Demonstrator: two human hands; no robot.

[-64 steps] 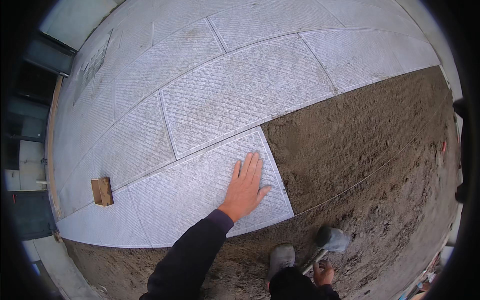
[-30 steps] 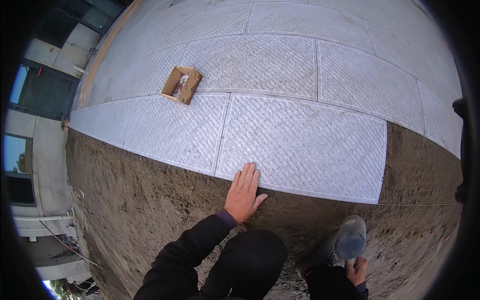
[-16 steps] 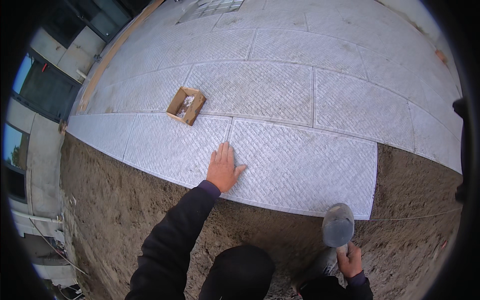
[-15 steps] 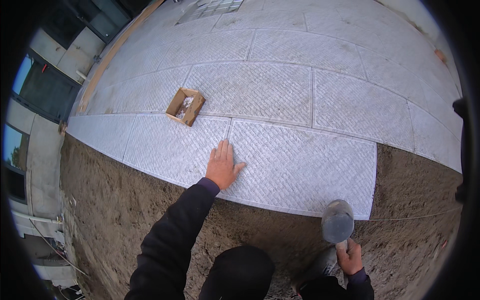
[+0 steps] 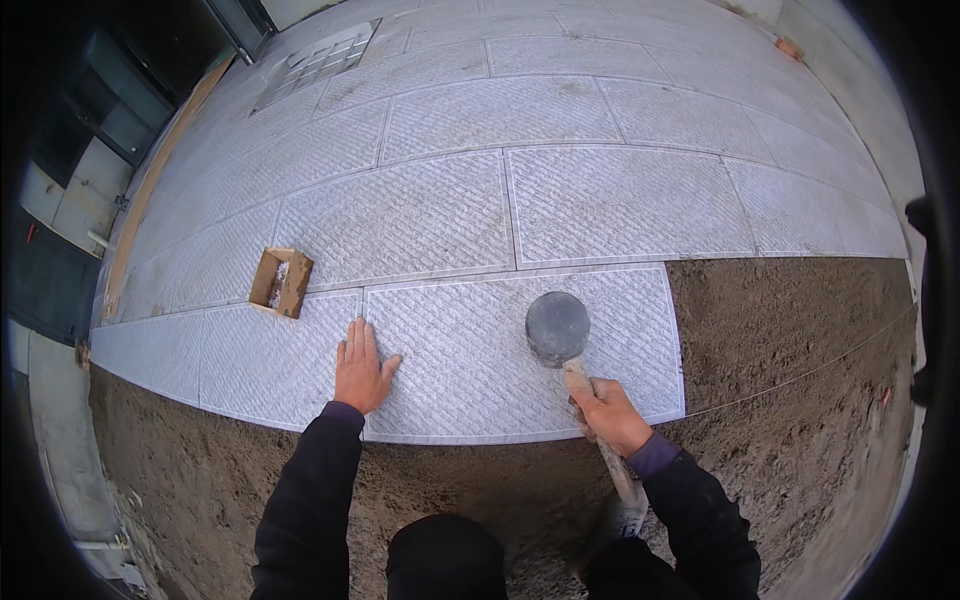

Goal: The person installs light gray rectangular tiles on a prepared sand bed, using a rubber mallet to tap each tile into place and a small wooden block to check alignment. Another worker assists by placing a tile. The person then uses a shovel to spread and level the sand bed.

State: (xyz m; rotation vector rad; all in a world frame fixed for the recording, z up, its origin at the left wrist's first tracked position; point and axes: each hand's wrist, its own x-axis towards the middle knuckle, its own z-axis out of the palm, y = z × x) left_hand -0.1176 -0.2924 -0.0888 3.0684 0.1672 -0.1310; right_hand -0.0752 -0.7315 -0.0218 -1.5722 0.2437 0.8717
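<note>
Gripping the pale, worn handle (image 5: pixel 619 478) of a mallet with a dark grey, round rubber head (image 5: pixel 557 322), the right hand (image 5: pixel 612 415) has its fingers wrapped closely around the shaft. The mallet's head stands over a light grey, ribbed rectangular stone slab (image 5: pixel 450 375) in the nearest row; whether it touches the stone cannot be told. The left hand (image 5: pixel 363 370) lies palm down and flat, fingers nearly straight and close together, thumb spread aside, holding nothing; its fingertips span the joint between that slab and the grey ribbed slab (image 5: pixel 275 365) to its left. Pale, letter-like marks show near the handle's lower end, too small and blurred to read.

The surface is rows of textured slabs with smooth, paler borders and staggered joints. Standing across a joint to the left is an open-topped brown cardboard box (image 5: pixel 293 290) with dark stains and small white pieces (image 5: pixel 279 284) inside. Rough brown soil (image 5: pixel 790 310) borders the near row, with a thin pale string (image 5: pixel 800 376) stretched over it from the slab's corner. Farther off lie a rectangular metal grate (image 5: pixel 325 58), a long tan strip (image 5: pixel 165 185), dark glazed doors (image 5: pixel 118 105) and a pale wall (image 5: pixel 850 90).
</note>
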